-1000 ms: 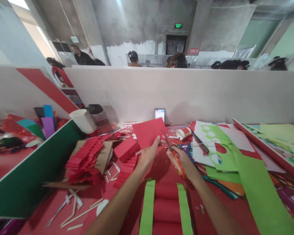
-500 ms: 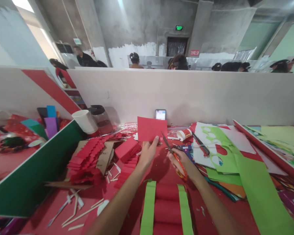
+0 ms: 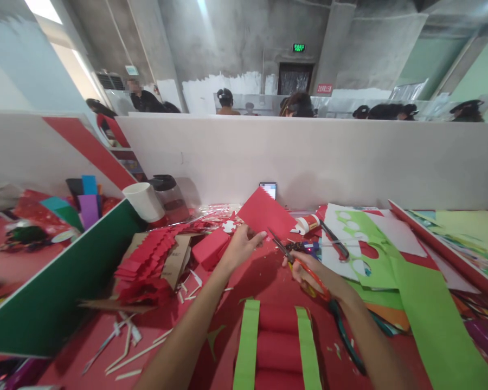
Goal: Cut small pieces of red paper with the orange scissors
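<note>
A sheet of red paper is pinched by my left hand along its lower left edge; it stands tilted with one corner up. The fingers behind the paper are partly hidden. My right hand is wrapped round a pair of scissors with orange handles. Their blades point up and left, close to my left thumb and below the paper, apart from it. Between my forearms lies a piece of red rolls with two light green paper strips across it.
Folded red paper and thin sticks lie left, beside a green board. A white cup and a jar stand behind. Right are a utility knife, a blue glue gun and green paper sheets.
The red paper has turned from upright and level to a slanted position, moving slightly right. My right hand has shifted a little right and down with the scissors.
</note>
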`<state>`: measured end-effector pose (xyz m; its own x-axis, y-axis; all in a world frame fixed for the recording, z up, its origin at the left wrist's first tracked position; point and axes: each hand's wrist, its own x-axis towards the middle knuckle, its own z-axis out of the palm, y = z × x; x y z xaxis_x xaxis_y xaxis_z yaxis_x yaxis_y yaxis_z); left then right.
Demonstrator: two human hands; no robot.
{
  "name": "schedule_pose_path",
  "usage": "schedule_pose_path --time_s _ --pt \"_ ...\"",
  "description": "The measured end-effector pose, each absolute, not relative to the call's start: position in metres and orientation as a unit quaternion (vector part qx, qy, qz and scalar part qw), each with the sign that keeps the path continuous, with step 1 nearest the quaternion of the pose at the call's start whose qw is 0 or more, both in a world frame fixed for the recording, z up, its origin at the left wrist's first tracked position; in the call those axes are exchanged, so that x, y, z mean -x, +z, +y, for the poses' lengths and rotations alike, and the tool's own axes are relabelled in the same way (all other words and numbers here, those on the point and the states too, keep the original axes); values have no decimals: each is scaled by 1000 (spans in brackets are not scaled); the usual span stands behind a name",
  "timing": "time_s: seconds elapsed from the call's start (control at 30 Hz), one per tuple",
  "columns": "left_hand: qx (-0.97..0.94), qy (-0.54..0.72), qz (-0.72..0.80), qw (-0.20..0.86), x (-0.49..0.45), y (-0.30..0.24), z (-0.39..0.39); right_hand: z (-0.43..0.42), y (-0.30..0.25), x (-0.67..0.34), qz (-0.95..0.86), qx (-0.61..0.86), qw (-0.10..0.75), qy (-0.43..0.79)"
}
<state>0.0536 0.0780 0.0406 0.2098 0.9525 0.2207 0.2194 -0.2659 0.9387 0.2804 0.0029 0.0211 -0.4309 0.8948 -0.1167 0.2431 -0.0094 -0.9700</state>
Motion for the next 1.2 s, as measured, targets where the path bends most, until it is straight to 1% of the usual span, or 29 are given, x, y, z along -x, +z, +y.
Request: schedule_pose_path --time_s 0.17,0.37,0.57,1.2 --pt "-639 462 399 468 -51 43 78 3 31 -280 -681 446 270 514" --pt "-637 450 379 497 -48 44 79 5 30 -277 -703 454 272 475" --pt "-638 446 380 499 -48 47 78 8 27 -274 -703 458 284 464" --pt "-631 455 391 492 -48 43 79 11 25 -272 -671 479 295 483"
